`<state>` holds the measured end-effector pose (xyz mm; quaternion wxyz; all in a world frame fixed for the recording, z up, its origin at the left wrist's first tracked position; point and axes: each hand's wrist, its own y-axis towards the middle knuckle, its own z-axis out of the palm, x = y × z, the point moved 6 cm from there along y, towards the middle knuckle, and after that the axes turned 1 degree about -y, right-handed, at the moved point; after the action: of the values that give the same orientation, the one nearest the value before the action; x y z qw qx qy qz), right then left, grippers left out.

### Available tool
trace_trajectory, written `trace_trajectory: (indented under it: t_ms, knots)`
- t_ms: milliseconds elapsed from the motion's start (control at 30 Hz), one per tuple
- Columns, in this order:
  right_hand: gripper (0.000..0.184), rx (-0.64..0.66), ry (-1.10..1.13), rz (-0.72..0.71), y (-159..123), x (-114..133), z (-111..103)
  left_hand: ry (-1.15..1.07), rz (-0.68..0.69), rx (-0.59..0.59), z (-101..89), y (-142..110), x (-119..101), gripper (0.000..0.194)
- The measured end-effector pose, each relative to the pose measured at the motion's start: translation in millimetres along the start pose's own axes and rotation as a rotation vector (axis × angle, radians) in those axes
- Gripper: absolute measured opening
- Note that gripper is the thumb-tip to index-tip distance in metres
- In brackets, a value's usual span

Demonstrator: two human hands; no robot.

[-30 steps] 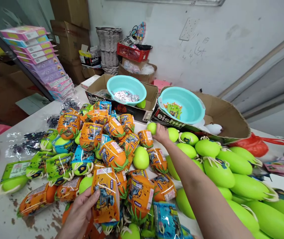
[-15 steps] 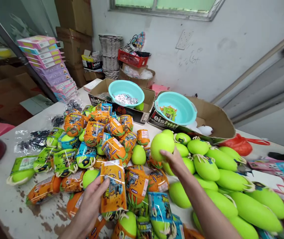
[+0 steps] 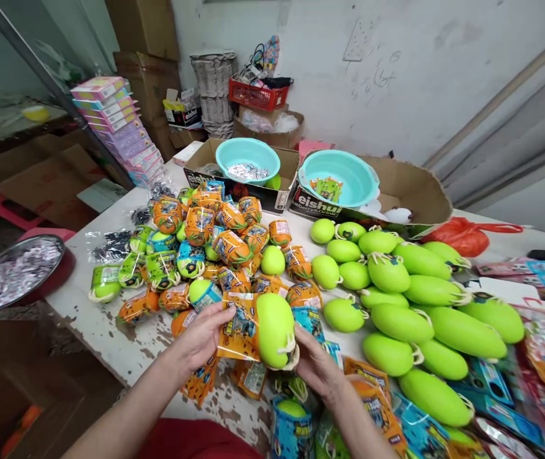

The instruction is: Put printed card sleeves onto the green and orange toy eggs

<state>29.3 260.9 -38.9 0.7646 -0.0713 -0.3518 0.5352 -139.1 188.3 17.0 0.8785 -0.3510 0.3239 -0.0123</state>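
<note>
In front of me, my left hand (image 3: 201,339) pinches the edge of an orange printed plastic bag (image 3: 238,326). My right hand (image 3: 317,364) grips a lime-green toy egg (image 3: 273,325) by the end where pale cords hang. The egg's far side meets the bag's right edge; I cannot tell how much of it is inside. Bagged eggs in orange, green and blue wrappers (image 3: 199,224) lie heaped beyond my left hand. To the right, loose green eggs (image 3: 403,322) with cord ends cover the table.
Two turquoise basins (image 3: 262,150) rest on open cardboard boxes (image 3: 432,197) at the back. A metal bowl of small packets (image 3: 16,268) stands at the left. Stacked pink and purple boxes (image 3: 122,137) lean beyond the table. A red plastic bag (image 3: 461,236) lies at the right.
My right hand has brought the green egg from the right-hand pile leftward and toward me, up against the orange bag. My left hand still holds the bag, now turned sideways. The view has shifted.
</note>
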Motion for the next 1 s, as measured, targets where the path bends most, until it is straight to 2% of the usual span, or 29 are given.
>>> trace_trajectory:
  t_ms: [200, 333, 467, 700, 867, 933, 1000]
  knots:
    - [0.052, 0.048, 0.123, 0.051, -3.4, -25.3, 5.9, 0.119, 0.049, 0.078, 4.3, -11.7, -12.9, 0.024]
    - [0.063, 0.001, 0.041, 0.008, -9.4, -24.6, 7.2, 0.228, 0.018, 0.126, 2.8, -9.3, -20.2, 0.028]
    - [0.066, 0.045, -0.011, 0.083, -17.1, -24.1, 13.1, 0.342, -0.030, 0.202, 0.3, 1.1, -19.5, 0.022]
    - [0.085, 0.193, -0.331, 0.107, -17.0, -14.7, 31.2, 0.460, -0.101, 0.319, 7.5, 9.8, -16.7, 0.026]
    - [0.099, 0.201, -0.553, 0.102, -8.6, -8.0, 40.1, 0.616, -0.171, 0.471, 22.9, 5.0, -9.6, 0.029]
    - [0.097, 0.234, -0.541, 0.119, -6.5, -9.6, 43.7, 0.694, -0.147, 0.492, 26.7, 4.6, -9.4, 0.028]
    - [0.088, 0.273, -0.485, 0.144, -5.9, -13.4, 47.3, 0.785, -0.033, 0.474, 29.7, 4.8, -14.8, 0.023]
